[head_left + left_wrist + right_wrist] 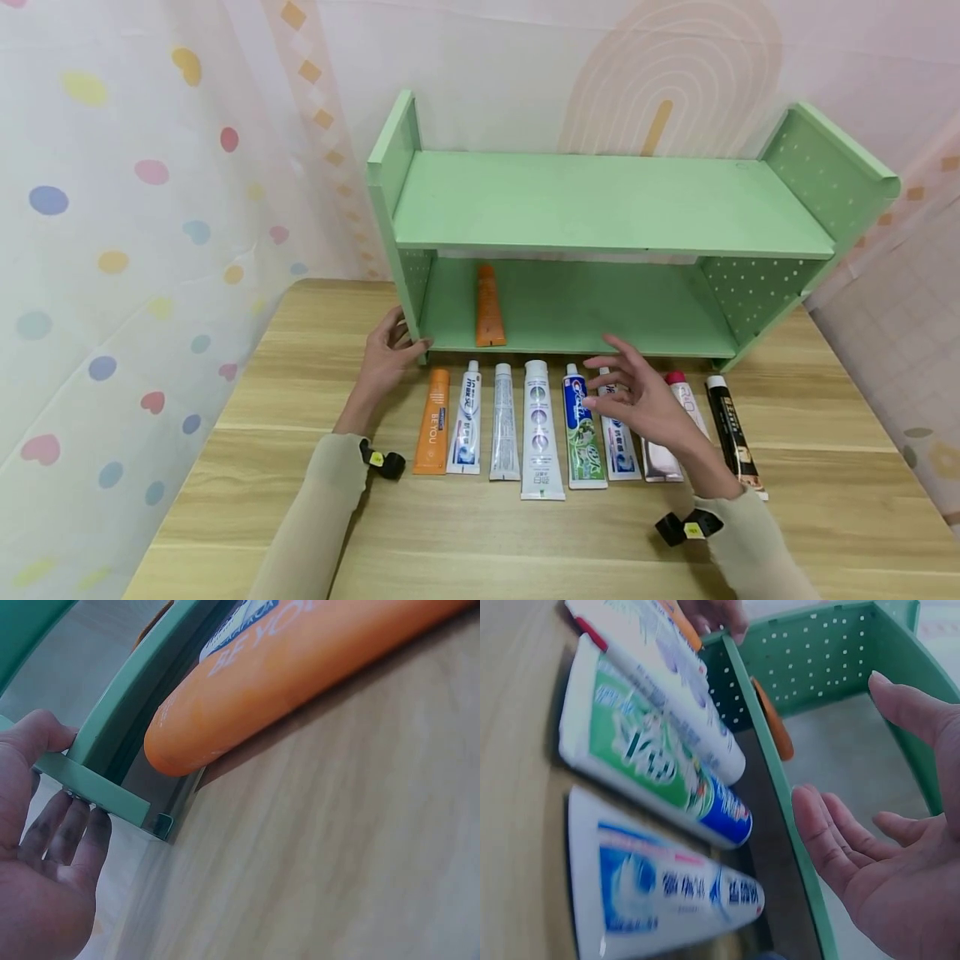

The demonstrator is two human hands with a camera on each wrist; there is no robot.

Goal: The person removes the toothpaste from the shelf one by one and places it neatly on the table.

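My left hand [386, 350] holds the lower left side panel of a green two-level shelf [611, 204], thumb in front and fingers behind. On its lower board lies an orange tube [489, 308]. My right hand [641, 396] hovers with spread, loosely bent fingers over the row of toothpaste tubes, holding nothing. Beneath and beside it are a blue-and-green toothpaste tube [585, 442], a white-and-blue toothpaste tube [619, 446] and a pink-capped tube [663, 462] partly hidden by the hand. In the right wrist view the fingertips [808, 802] are close to the shelf's front edge.
Left along the row lie another orange tube [432, 425], a white-and-blue tube [465, 429], a slim white tube [505, 425] and a large white tube [542, 442]. A black tube [731, 429] ends it at the right. The wooden table [480, 550] meets patterned cloth [180, 208] behind.
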